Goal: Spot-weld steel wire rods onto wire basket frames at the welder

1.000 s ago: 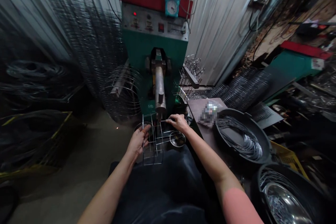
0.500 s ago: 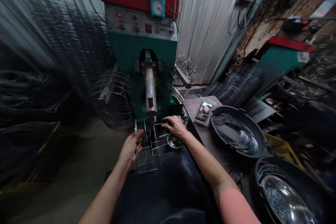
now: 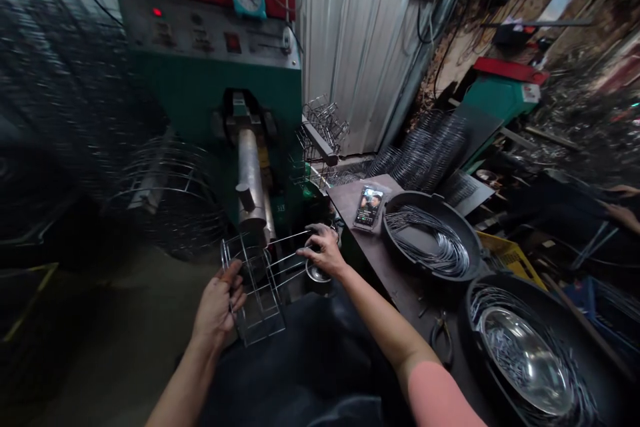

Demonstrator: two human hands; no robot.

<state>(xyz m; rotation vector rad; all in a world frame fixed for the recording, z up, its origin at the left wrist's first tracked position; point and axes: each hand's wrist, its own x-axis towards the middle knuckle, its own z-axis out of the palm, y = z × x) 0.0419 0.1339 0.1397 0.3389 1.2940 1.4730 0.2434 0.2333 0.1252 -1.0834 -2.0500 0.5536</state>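
My left hand (image 3: 220,301) is closed around the left side of a wire rack (image 3: 260,290), an open frame of thin shiny metal rods. On its right, my right hand (image 3: 325,253) pinches rods that stick out from the same rack; its thumb and fingertips are close together. The rack sits just under the round metal arm (image 3: 253,180) of a green spot welder (image 3: 165,90), in front of my dark-clad lap. Whether the rods touch the electrode tip (image 3: 267,233) I cannot tell. A small shiny bowl (image 3: 317,272) shows partly behind my right hand.
At right, a table (image 3: 357,240) bears a phone (image 3: 369,207), a black pan of wire rods (image 3: 433,233) and pliers (image 3: 442,333). Nearer is another black tub (image 3: 473,320) holding a steel bowl (image 3: 525,360) of small metal pieces. Wire racks (image 3: 320,127) hang beside the welder.
The view has swung to the right, so the welder and table appear further left. Both hands keep hold of the rack, which is now tilted a little differently beneath the welder's arm.
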